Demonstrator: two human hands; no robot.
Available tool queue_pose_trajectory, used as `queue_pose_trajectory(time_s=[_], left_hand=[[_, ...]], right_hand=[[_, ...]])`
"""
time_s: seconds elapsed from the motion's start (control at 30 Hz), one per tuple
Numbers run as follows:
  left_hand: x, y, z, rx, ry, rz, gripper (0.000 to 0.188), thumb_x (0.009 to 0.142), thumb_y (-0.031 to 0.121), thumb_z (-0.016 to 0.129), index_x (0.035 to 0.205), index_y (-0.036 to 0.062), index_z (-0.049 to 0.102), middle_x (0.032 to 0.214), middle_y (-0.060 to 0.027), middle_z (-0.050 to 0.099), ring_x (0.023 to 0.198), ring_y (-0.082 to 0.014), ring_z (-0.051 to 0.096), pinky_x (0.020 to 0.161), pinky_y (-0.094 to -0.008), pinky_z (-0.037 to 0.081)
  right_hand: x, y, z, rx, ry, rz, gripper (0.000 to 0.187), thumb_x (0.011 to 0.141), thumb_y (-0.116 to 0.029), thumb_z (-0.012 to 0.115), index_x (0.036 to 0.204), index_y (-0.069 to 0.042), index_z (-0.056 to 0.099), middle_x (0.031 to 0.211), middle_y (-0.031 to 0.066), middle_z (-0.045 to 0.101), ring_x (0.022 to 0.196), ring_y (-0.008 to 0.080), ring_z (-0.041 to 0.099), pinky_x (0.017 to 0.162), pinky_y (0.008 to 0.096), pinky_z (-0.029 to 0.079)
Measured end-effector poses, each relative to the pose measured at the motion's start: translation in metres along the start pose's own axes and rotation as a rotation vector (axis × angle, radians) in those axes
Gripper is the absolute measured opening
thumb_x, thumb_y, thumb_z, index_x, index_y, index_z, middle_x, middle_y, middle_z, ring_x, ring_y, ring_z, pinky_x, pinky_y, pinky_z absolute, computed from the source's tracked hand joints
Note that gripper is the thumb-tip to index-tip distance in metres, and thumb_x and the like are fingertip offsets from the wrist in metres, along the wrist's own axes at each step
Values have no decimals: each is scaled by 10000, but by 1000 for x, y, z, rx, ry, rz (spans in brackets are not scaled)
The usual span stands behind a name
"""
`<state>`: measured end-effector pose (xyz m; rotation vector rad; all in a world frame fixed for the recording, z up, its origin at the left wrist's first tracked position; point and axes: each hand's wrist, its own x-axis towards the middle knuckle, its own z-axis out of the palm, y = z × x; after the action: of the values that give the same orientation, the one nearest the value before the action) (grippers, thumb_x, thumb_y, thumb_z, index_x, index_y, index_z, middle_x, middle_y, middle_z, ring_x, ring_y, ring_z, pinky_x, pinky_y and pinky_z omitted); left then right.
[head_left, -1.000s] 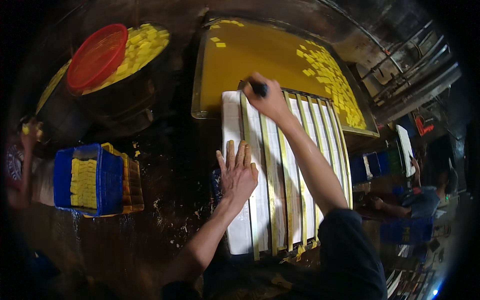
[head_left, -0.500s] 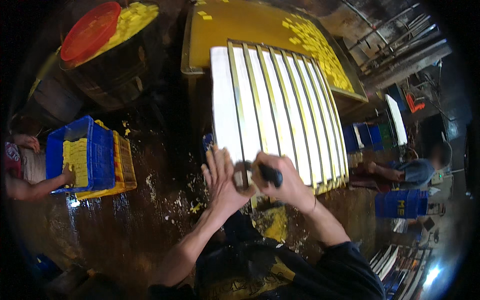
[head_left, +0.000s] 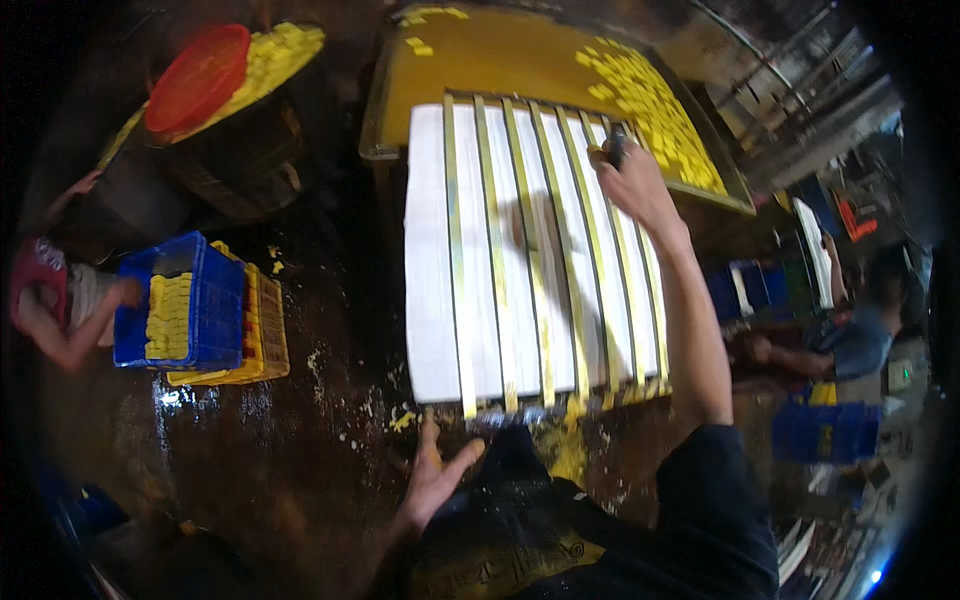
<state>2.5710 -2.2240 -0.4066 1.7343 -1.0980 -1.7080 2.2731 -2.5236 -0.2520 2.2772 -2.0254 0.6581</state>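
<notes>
Grasping a blurred, black-handled tool (head_left: pixel 616 150), possibly a knife, in the right hand (head_left: pixel 637 190) near the far right corner of a white rectangular slab (head_left: pixel 428 250) overlaid with narrow yellow slats (head_left: pixel 467 398); holding the left hand (head_left: pixel 435 482) loose and splayed beside the near left corner.

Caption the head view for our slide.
Right hand gripping a dark handle over white surface and yellowish strips; left hand open.

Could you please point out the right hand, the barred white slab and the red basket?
Right hand (head_left: pixel 640 190): head view, back of the hand.
Barred white slab (head_left: pixel 429 250): head view, bare left margin.
Red basket (head_left: pixel 197 80): head view, its centre.
</notes>
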Motion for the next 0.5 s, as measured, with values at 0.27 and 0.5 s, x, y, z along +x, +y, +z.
queue_pose_trajectory(time_s=[0.27,0.5], left_hand=[[20,-10,108,-486,-90,-300,161,925,201,677,1000,58,670,821,40,616,740,-52,549,635,-235,414],[24,-8,170,-627,-12,-32,199,960,185,608,1082,30,639,1032,-68,646,827,-139,624,786,-331,509]], right_hand=[[223,199,137,-271,-437,125,490,909,-326,525,1387,-217,517,1525,111,363,1433,340,257,1143,494,290],[253,239,104,-212,-405,-160,435,902,-390,586,1219,-92,613,1109,182,678,1029,357,639,880,429,497]])
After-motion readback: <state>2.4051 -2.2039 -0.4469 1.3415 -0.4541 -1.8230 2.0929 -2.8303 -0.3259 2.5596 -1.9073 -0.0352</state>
